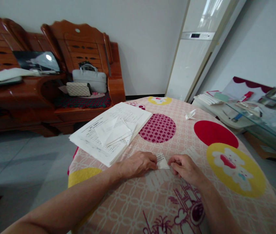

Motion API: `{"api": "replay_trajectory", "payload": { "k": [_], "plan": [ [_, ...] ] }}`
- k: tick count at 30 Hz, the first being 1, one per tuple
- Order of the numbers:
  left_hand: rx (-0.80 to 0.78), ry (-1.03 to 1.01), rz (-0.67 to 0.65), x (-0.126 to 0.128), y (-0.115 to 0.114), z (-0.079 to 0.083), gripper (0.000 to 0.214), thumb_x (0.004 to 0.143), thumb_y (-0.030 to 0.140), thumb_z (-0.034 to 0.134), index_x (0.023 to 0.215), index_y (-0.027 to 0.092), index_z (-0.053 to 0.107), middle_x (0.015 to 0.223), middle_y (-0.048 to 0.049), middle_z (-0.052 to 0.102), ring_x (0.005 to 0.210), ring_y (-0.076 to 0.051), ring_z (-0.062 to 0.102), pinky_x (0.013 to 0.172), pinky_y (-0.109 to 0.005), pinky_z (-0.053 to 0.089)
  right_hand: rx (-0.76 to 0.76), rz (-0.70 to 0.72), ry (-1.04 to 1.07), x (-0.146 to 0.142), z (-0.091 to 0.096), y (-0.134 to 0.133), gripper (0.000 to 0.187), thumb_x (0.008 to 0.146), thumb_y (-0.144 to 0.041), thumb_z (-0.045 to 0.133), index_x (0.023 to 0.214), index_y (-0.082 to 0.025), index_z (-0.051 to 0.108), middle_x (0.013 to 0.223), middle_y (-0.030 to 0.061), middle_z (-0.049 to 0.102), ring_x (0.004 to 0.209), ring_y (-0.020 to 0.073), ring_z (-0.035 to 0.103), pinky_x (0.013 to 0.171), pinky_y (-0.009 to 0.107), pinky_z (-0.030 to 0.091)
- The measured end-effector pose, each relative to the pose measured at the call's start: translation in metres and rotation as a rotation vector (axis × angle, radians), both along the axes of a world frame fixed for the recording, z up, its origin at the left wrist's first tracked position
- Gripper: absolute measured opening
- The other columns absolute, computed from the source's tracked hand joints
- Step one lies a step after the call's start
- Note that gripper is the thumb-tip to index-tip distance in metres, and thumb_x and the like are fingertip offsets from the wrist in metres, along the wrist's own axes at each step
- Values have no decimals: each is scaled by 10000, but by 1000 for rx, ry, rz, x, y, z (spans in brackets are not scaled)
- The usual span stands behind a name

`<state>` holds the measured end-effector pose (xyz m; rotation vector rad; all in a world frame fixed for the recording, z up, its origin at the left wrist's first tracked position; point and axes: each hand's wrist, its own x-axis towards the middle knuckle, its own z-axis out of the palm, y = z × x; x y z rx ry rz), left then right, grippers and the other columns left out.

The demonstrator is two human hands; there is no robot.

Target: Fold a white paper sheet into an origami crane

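A small folded piece of printed paper [162, 162] lies on the patterned tablecloth between my hands. At its left edge, my left hand [139, 164] rests with curled fingers that hold the paper against the table. My right hand [183, 167] is closed at the paper's right corner, thumb and fingertips pressed together there. The paper has a blank white triangular face and a strip of print along its upper side. Just beyond my left hand, a stack of printed sheets [92, 148] bears several folded white papers [111, 130].
A small folded paper shape [190, 114] stands toward the round table's far right side. A glass-topped side table [269, 125] with papers and clutter adjoins on the right. Wooden chairs [79, 45] with bags, and a tall white cabinet-like unit [191, 55], stand behind.
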<state>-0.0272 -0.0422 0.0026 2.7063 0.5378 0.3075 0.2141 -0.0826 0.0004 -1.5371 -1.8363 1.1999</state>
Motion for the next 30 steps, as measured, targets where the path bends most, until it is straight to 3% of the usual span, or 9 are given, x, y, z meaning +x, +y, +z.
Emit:
{"api": "replay_trajectory", "payload": {
  "k": [9,17,30],
  "plan": [
    [-10,0,-47,0,1,1,216,819,56,549,917,186,693,905,-56,651,873,-166,612,743,-229,444,21,42,-42,-3,5,-1,171,791,-147,488,730,-153,648,522,-23,576,469,96,492,455,185,338],
    [-25,27,-41,1,0,4,191,822,70,562,908,182,691,921,-60,653,868,-167,611,742,-229,440,146,42,-124,-10,0,-2,129,764,-159,522,714,-158,641,604,-1,619,544,119,531,503,207,353],
    [-19,46,-15,1,-1,6,189,835,83,570,930,189,695,921,-54,651,867,-163,606,737,-221,432,127,-1,-310,-19,0,0,126,783,-165,541,729,-163,655,696,42,684,650,158,604,584,239,376]
  ]
}}
